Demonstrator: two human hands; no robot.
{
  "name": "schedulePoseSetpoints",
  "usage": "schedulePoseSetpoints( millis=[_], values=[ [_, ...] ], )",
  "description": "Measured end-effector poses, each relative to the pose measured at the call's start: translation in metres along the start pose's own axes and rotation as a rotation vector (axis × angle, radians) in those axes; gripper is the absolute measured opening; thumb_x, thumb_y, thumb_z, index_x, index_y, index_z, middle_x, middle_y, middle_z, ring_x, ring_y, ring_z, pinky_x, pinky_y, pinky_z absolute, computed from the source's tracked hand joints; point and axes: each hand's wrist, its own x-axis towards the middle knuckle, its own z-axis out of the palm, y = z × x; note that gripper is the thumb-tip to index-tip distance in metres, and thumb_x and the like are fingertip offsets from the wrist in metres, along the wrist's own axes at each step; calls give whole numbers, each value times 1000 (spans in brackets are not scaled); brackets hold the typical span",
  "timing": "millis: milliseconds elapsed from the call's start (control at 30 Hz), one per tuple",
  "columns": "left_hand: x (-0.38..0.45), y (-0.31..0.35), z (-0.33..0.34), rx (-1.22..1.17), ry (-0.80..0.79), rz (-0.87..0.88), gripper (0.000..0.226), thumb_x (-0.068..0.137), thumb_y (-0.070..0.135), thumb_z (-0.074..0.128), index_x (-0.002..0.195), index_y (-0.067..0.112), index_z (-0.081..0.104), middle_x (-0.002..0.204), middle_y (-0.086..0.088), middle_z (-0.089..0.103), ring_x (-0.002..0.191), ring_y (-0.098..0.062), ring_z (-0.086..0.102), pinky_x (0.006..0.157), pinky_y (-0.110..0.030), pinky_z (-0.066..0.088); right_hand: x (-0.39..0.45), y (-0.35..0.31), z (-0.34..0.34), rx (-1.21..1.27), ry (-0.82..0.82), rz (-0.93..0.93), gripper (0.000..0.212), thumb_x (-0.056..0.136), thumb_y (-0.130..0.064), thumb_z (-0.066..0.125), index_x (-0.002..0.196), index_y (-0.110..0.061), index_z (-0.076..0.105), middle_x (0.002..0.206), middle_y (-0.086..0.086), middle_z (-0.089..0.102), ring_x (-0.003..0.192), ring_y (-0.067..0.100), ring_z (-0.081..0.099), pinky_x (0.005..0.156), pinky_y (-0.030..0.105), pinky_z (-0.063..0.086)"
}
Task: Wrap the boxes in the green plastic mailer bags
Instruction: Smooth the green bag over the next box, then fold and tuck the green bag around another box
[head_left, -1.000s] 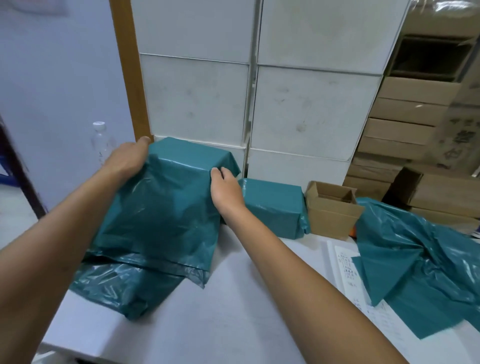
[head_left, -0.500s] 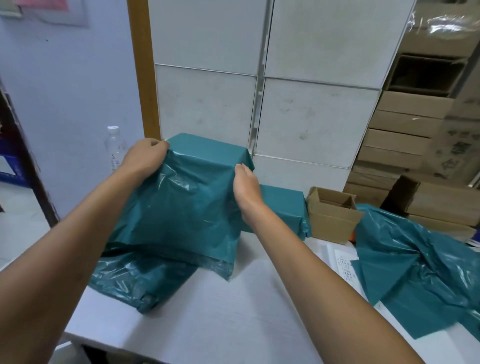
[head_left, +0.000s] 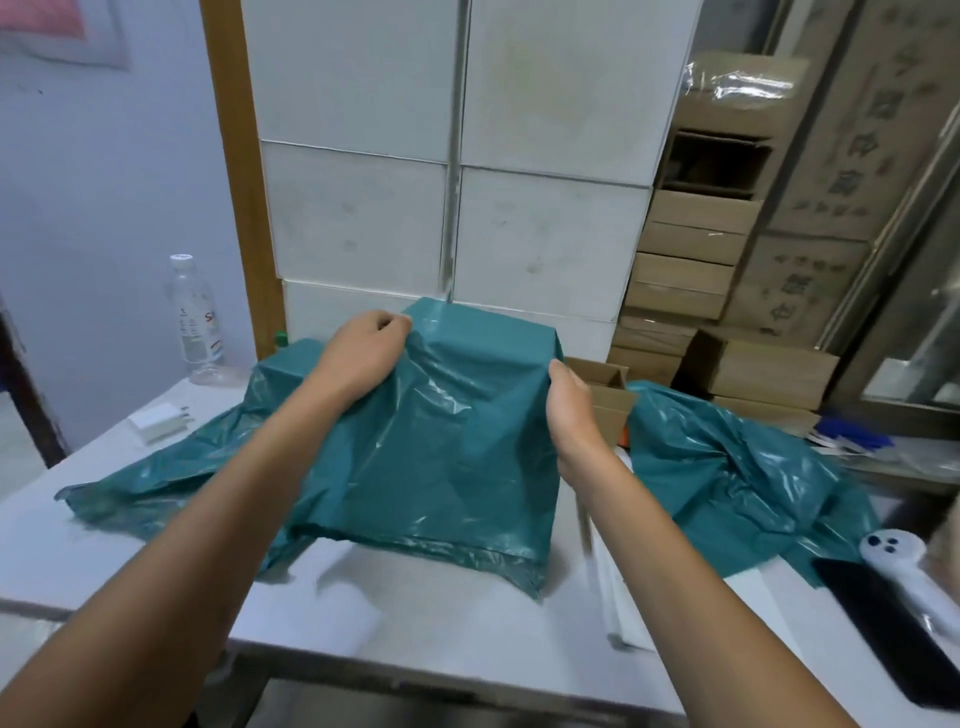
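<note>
A box covered by a green mailer bag (head_left: 457, 426) stands upright on the white table (head_left: 426, 613), its open end hanging loose toward me. My left hand (head_left: 363, 353) pinches the plastic at the box's top left corner. My right hand (head_left: 571, 410) presses flat against the box's right side. A second wrapped box (head_left: 283, 366) peeks out behind my left forearm. More green mailer bags (head_left: 737, 478) lie crumpled to the right. A small open cardboard box (head_left: 605, 387) sits just behind my right hand.
Stacked white cartons (head_left: 457, 182) form a wall behind the table. Brown cardboard boxes (head_left: 696, 260) are piled at the right. A water bottle (head_left: 195, 322) and a white charger (head_left: 158, 421) stand at the far left. A black phone (head_left: 893, 623) and white device (head_left: 898, 551) lie at the right edge.
The covered box has shifted right and lower in view as the camera swung left. My right hand went from the box's top right corner onto its right side. My left hand kept its corner grip.
</note>
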Motion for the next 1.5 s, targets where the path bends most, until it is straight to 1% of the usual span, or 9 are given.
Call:
schedulePoseSetpoints(
  millis=[333, 500, 633, 867, 1033, 1133, 1300, 1400, 1500],
  values=[
    [-70, -1, 64, -9, -26, -11, 40, 97, 48, 47, 122, 26, 68, 119, 1, 73, 114, -27, 64, 94, -39, 46, -55, 35, -69, 45, 105, 84, 37, 110, -32, 36, 98, -24, 71, 109, 0, 75, 104, 20, 69, 98, 38, 54],
    [-108, -20, 72, -5, -21, -57, 37, 102, 41, 50, 131, 23, 64, 117, 3, 65, 120, -29, 62, 87, -36, 39, -73, 60, -73, 8, 82, 106, 34, 99, -44, 42, 90, -44, 75, 111, -3, 78, 110, 24, 71, 109, 51, 51],
    [-133, -49, 76, -40, -70, -85, 28, 103, 37, 50, 126, 30, 64, 117, 5, 67, 114, -26, 64, 87, -37, 45, -75, 96, -67, -16, -15, 152, 55, 93, -55, 42, 134, -31, 68, 138, -6, 70, 128, 19, 64, 118, 48, 45],
    [-142, -82, 60, -77, -177, -161, 68, 100, 59, 51, 157, 24, 43, 154, 3, 54, 133, -17, 58, 114, -43, 42, -95, 90, -74, -194, 2, 64, 51, 113, -52, 33, 156, -30, 50, 152, -11, 53, 140, 15, 48, 116, 37, 35],
    [-168, -113, 45, 26, -252, -288, 53, 89, 54, 72, 135, 37, 54, 119, 5, 70, 104, -17, 69, 96, -38, 52, -110, 107, -100, -505, -139, 48, 71, 96, -52, 65, 159, -34, 38, 142, -5, 62, 130, 21, 60, 103, 39, 47],
    [-179, -125, 48, 81, -212, -215, 52, 78, 55, 73, 126, 43, 58, 104, 14, 75, 92, -8, 74, 88, -42, 60, -108, 121, -101, -421, -164, 33, 66, 90, -48, 77, 148, -41, 48, 125, -7, 76, 110, 12, 73, 98, 38, 60],
    [-186, -130, 51, 61, -158, -147, 62, 76, 46, 73, 135, 44, 53, 112, 8, 73, 93, -8, 73, 86, -42, 60, -101, 128, -98, -250, -69, -75, 46, 96, -33, 79, 137, -34, 58, 60, -9, 61, 60, 8, 64, 61, 27, 51],
    [-189, -132, 53, 55, -152, -144, 70, 76, 45, 74, 141, 44, 48, 119, 5, 69, 95, -12, 72, 88, -44, 59, -104, 125, -97, -183, 3, -81, 38, 100, -40, 72, 135, -33, 56, 73, 13, 69, 83, 24, 74, 81, 33, 59],
    [-192, -133, 56, 159, -123, -83, 80, 83, 43, 76, 154, 33, 40, 142, 3, 58, 114, -17, 66, 97, -41, 54, -109, 126, -102, -306, 5, -111, 36, 106, -47, 57, 140, -34, 52, 101, -3, 70, 104, 14, 68, 83, 28, 53]
  ],
)
